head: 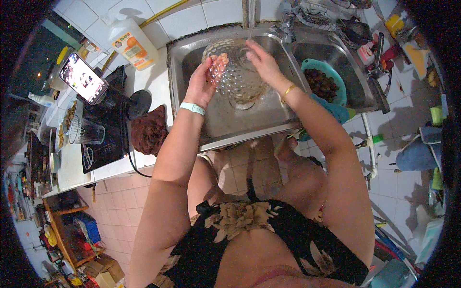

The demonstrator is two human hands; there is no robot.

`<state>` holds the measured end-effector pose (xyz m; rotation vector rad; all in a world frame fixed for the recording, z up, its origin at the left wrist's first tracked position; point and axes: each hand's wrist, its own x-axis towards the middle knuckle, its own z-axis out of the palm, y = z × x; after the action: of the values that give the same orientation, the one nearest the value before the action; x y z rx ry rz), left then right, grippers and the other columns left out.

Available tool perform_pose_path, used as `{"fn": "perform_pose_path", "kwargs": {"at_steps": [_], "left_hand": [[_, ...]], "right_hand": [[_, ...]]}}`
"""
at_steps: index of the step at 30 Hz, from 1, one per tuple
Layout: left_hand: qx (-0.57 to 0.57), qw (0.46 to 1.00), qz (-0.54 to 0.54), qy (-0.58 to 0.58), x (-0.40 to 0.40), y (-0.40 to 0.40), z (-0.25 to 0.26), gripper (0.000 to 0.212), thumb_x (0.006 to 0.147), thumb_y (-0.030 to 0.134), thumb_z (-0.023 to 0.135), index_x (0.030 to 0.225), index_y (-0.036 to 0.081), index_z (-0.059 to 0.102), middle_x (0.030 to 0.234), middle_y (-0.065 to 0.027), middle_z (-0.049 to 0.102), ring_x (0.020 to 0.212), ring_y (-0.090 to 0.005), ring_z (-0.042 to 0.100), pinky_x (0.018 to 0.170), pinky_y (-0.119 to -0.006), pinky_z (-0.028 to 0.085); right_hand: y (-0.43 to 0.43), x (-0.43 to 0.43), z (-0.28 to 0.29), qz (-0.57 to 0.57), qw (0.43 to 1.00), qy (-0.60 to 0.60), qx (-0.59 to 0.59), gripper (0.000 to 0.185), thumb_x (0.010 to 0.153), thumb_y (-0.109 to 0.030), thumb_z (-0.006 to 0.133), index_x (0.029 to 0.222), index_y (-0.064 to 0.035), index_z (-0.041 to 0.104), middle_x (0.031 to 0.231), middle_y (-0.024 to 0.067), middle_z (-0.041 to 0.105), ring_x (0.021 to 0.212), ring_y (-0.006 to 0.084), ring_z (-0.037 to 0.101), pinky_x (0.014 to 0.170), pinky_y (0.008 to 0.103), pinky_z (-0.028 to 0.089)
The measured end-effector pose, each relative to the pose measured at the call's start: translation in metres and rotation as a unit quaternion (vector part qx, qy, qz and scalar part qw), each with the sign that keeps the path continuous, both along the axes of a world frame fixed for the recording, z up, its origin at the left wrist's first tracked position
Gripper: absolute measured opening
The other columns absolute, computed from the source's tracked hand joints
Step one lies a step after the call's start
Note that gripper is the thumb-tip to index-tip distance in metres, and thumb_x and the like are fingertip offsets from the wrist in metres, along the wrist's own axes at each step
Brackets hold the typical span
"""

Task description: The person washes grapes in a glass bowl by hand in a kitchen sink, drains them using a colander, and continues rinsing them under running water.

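Note:
A clear, dimpled glass vessel point(239, 84) is tilted over the left basin of the steel sink point(216, 133). My left hand point(200, 88) grips it from the left, and its fingers show pinkish and distorted through the glass. My right hand point(265, 66) lies at the vessel's upper right with its fingers stretched toward the rim. Whether those fingers grip the glass or only touch it is unclear. A thin stream of water point(250, 30) falls from above beside the right fingertips. Part of the vessel's round mouth is covered by the right hand.
In the right basin sits a turquoise colander point(342, 77) of dark red fruit, perhaps grapes point(319, 85). Left of the sink are a brown cloth point(149, 129), a large plastic bottle point(133, 45), a lit phone point(83, 78), a ribbed glass point(86, 131) and scissors point(88, 157).

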<state>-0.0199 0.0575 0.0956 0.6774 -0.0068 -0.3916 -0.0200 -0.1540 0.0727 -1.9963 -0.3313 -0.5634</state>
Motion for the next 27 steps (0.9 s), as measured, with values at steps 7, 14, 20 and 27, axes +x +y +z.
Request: {"fn": "perform_pose_path", "kwargs": {"at_steps": [7,14,20,27], "left_hand": [[0.021,1.0,-0.003,-0.02,0.004,-0.001,-0.001,0.021,0.092,0.015,0.045,0.101,-0.003,0.052,0.106,-0.0173,0.06,0.093,-0.0234,0.061,0.079,-0.03,0.052],[0.073,0.997,-0.004,-0.03,-0.002,-0.002,0.002,0.023,0.092,0.017,0.045,0.102,-0.002,0.052,0.107,-0.017,0.06,0.092,-0.0217,0.061,0.078,-0.029,0.051],[0.067,0.997,-0.016,-0.038,-0.005,-0.002,0.003,0.022,0.091,0.016,0.046,0.1,-0.002,0.054,0.103,-0.015,0.061,0.09,-0.02,0.061,0.08,-0.03,0.051],[0.138,0.985,-0.068,-0.081,-0.004,-0.011,0.0,0.027,0.091,0.019,0.046,0.106,-0.002,0.052,0.112,-0.0142,0.058,0.098,-0.0199,0.059,0.085,-0.029,0.049]], "right_hand": [[-0.028,0.011,0.0,0.118,0.947,0.199,0.223,0.045,0.086,-0.015,0.049,0.128,-0.001,0.042,0.128,0.0082,0.047,0.119,0.0162,0.041,0.099,0.0268,0.031],[-0.024,0.002,0.002,0.084,0.951,0.213,0.209,0.049,0.082,-0.015,0.053,0.127,0.0002,0.042,0.125,0.0096,0.049,0.115,0.0167,0.045,0.098,0.0279,0.033],[-0.018,0.014,-0.014,0.054,0.971,0.165,0.168,0.047,0.086,-0.026,0.055,0.123,0.0,0.046,0.12,0.0097,0.053,0.11,0.0166,0.049,0.094,0.0271,0.036],[0.004,0.048,0.01,-0.022,0.988,0.149,0.016,0.044,0.087,-0.038,0.048,0.106,0.0004,0.058,0.107,0.0145,0.059,0.101,0.0281,0.055,0.088,0.0358,0.041]]}}
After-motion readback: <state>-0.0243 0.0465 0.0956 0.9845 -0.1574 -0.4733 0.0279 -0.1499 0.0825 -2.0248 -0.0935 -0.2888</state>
